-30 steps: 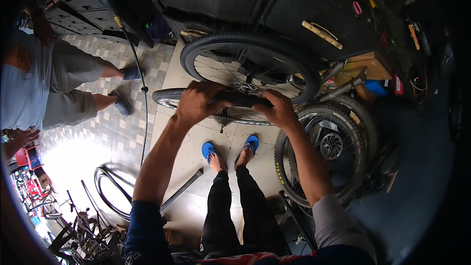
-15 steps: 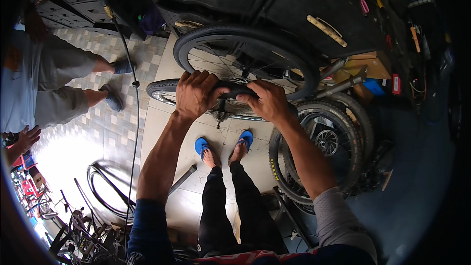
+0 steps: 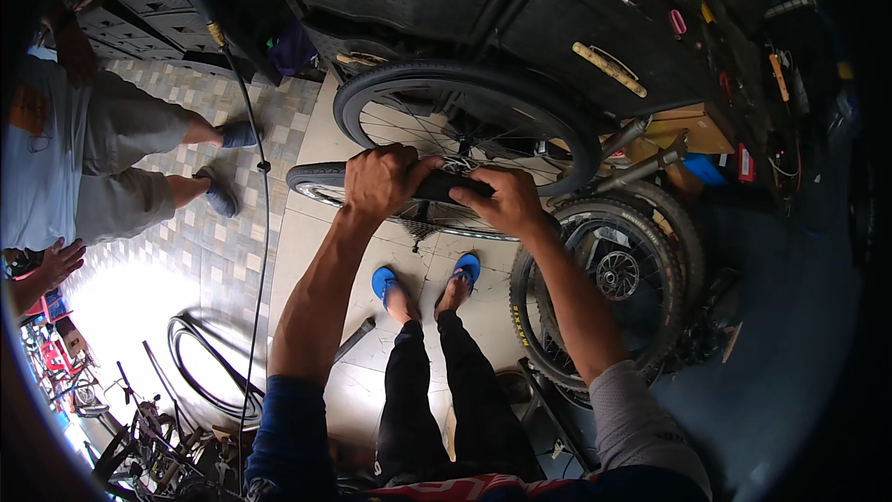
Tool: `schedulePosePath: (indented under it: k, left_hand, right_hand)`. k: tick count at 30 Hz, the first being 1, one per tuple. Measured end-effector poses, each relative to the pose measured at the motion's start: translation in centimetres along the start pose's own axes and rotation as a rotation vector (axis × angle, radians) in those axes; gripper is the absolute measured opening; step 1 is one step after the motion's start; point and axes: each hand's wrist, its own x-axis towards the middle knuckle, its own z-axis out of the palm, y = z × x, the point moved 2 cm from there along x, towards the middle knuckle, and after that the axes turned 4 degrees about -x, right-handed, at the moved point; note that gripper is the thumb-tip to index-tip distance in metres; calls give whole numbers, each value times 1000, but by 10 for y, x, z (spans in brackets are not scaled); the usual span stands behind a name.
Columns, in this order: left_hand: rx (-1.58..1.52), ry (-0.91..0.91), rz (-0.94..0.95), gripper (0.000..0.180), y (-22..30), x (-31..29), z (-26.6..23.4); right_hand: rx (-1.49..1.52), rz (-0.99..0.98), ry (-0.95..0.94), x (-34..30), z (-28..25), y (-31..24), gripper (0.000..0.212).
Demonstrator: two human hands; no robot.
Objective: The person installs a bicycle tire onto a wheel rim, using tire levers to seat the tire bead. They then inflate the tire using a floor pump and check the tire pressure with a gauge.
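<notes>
Gripping the black rubber tyre (image 3: 440,187) of a silver-rimmed, spoked bicycle wheel (image 3: 325,193), the bare left hand (image 3: 381,181) and bare right hand (image 3: 511,200) sit near each other, a short stretch of tyre showing between them. The tyre passes beneath both palms, fingers closed around it and thumbs pointing inward. Just beyond the knuckles is a second spoked wheel with a thick black tyre (image 3: 418,77); a dark toothed metal sprocket cluster (image 3: 420,231) shows between the forearms.

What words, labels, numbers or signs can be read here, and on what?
Knobby tyre, right of centre: yellow capitals, which I won't copy out; paler lettering, too small to read.
Wearer's shirt: white lettering on red, cut off.
Red box, far right: marks too small to read.
</notes>
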Motion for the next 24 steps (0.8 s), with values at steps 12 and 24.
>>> schedulePosePath:
  k: [12,24]
  left_hand:
    - [39,136,465,55,-13,-10,9]
    - [36,281,420,34,-17,10,18]
  right_hand:
    - [-267,-383,264,6,-4,-4,48]
    - [-239,-87,238,25,15,3,45]
